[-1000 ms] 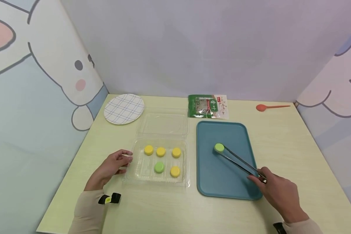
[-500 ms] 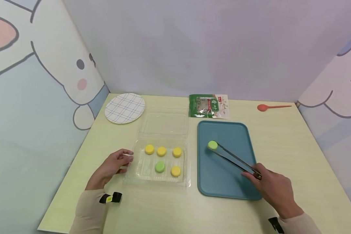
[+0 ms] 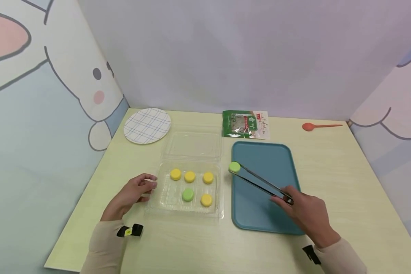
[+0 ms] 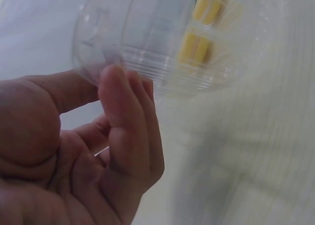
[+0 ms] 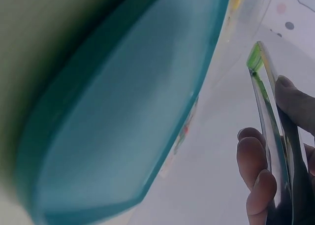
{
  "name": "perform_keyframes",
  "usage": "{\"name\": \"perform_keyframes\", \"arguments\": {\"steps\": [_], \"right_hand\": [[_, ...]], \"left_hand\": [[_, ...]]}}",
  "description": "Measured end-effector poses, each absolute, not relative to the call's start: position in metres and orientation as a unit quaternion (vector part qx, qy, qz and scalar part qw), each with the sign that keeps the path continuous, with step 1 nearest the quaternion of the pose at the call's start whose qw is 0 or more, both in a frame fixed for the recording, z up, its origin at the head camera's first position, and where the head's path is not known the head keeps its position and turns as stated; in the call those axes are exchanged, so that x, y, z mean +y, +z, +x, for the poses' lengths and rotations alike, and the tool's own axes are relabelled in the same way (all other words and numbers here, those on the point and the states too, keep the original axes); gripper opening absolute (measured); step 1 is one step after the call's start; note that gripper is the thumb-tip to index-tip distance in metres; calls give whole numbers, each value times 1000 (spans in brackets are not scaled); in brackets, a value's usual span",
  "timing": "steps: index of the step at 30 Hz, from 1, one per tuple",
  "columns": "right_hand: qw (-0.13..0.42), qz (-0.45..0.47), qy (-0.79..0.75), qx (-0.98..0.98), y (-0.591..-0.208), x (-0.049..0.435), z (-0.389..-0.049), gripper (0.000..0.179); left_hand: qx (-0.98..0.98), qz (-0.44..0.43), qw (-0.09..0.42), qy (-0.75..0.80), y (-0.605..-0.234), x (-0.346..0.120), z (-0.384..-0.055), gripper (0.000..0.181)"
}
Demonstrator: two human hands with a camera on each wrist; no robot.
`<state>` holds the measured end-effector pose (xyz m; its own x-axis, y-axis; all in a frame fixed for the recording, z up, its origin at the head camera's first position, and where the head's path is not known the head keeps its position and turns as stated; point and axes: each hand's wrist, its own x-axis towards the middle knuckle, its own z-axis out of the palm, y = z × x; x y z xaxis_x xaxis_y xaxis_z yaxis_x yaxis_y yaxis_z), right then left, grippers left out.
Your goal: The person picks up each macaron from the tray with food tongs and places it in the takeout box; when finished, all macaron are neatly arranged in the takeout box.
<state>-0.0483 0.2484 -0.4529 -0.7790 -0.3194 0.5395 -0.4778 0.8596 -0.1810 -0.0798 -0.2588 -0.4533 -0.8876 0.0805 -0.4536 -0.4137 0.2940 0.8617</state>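
the right hand [image 3: 306,215] grips tongs [image 3: 260,182] pinching a green disc [image 3: 234,167] at the teal tray's [image 3: 260,217] left edge. the left hand [image 3: 131,194], fingers loosely curled, touches the clear container's [image 3: 164,205] left rim.

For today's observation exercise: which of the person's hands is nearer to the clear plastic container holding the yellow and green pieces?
Left. The left hand touches the clear container at its left edge. The right hand is over the blue tray, gripping tongs.
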Motion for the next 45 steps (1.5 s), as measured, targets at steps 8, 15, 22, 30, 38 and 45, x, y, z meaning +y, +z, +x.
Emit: {"name": "perform_keyframes", "arguments": {"steps": [8, 15, 22, 30, 38, 45], "right_hand": [[280, 244, 160, -915, -452, 229, -56, 66], [275, 275, 169, -906, -449, 212, -61, 64], [262, 306, 182, -897, -449, 198, -65, 59], [235, 329, 163, -900, -445, 178, -67, 62], [225, 353, 163, -893, -441, 152, -70, 60], [199, 376, 162, -890, -436, 135, -73, 56]], "left_hand": [[781, -110, 210, 577, -454, -259, -82, 37], [779, -106, 209, 582, -455, -259, -82, 36], [778, -106, 209, 583, -456, -261, -81, 36], [780, -112, 208, 579, -455, -260, -79, 36], [779, -108, 209, 581, -456, -260, -78, 36], [778, -110, 208, 583, -456, -258, -80, 36]]}}
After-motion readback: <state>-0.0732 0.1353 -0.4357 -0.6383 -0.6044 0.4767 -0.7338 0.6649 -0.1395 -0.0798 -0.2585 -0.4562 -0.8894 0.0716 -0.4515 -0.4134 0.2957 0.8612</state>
